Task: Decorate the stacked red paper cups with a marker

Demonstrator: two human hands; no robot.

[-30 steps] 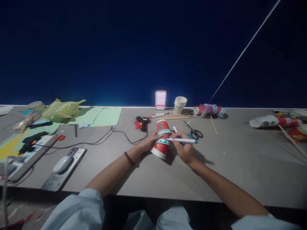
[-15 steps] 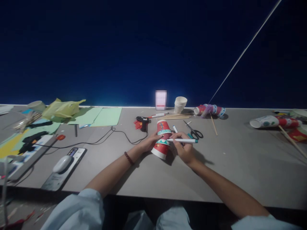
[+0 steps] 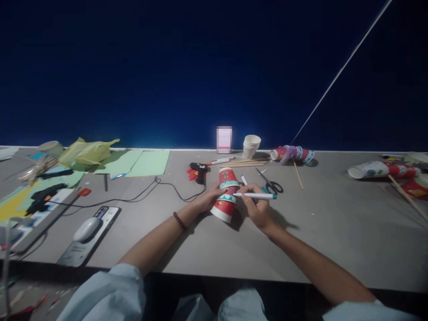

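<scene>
A pair of red paper cups (image 3: 224, 208), joined end to end and marked with white and teal bands, lies on the grey table in front of me. My left hand (image 3: 207, 199) is closed around the cups' left side near the middle. In my right hand (image 3: 257, 209) is a white marker (image 3: 256, 195) with a teal end, its tip at the scalloped band on the lower cup. Another marker (image 3: 244, 180) with a blue end shows behind the right fingers. Scissors (image 3: 271, 183) with black handles lie just beyond that hand.
A black glue gun (image 3: 199, 171) with a trailing cord sits behind the cups, near wooden sticks (image 3: 242, 164) and stacked white cups (image 3: 251, 145). Decorated cup pieces (image 3: 297, 154) lie to the right. Leftward are a phone (image 3: 80, 254), a power strip (image 3: 50, 214) and green paper (image 3: 149, 162).
</scene>
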